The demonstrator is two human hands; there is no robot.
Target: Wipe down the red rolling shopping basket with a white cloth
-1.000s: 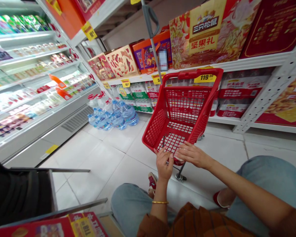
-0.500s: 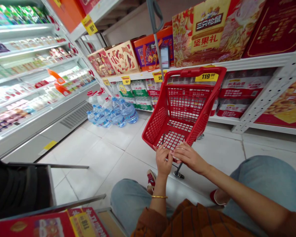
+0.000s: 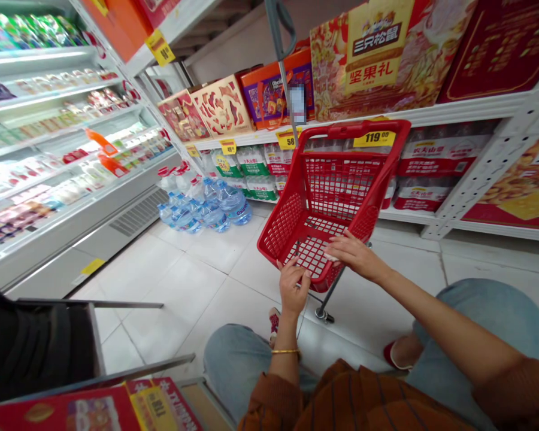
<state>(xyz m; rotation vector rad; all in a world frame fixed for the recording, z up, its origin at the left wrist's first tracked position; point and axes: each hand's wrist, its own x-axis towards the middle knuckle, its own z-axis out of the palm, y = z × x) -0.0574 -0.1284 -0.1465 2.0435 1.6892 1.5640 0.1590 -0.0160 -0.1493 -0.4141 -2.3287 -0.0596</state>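
A red plastic shopping cart (image 3: 291,215) with a mesh basket stands in front of me, and its inside shows only the bare grid floor. With curled fingers, my left hand (image 3: 294,286) grips the basket's near rim; a gold bracelet circles that wrist. My right hand (image 3: 359,257) lies over the basket's right side near the front corner. Under its fingers a small piece of white cloth or tissue (image 3: 331,257) shows, pressed against the red plastic. Most of the white piece is hidden by the fingers.
Shelves with gift boxes (image 3: 368,54) and packs of bottled water (image 3: 422,191) stand behind the cart. Large water jugs (image 3: 206,206) sit on the floor at left, beside a lit refrigerated case (image 3: 94,233). A black seat (image 3: 36,341) and a red box (image 3: 63,413) are near my left.
My right hand has moved right and slightly up, from beside my left hand to the basket's right side, with the white piece. My left hand stays at the near rim.
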